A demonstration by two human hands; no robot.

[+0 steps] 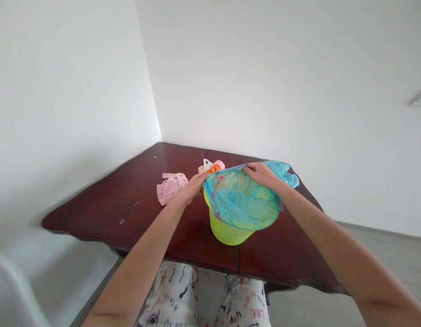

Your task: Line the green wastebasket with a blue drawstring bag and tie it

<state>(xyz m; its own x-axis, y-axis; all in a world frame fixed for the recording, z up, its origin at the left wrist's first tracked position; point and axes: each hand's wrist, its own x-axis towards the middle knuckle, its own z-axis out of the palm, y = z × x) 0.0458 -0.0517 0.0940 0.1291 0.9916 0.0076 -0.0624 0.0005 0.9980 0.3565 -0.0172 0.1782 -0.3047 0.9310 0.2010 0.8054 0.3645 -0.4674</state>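
A yellow-green perforated plastic basket stands near the front of the table, tilted slightly. A thin blue plastic bag lies over its mouth and rim, with a red drawstring showing on its left side. My left hand grips the bag's edge at the basket's left rim, its fingertips partly hidden. At the far rim my right hand pinches the bag's edge between thumb and fingers. More blue plastic spreads out behind my right hand.
A crumpled pink cloth lies on the dark red wooden table at left. Behind the basket sits an orange and white packaged bundle. White walls stand beyond the table. Part of a white chair shows at lower left.
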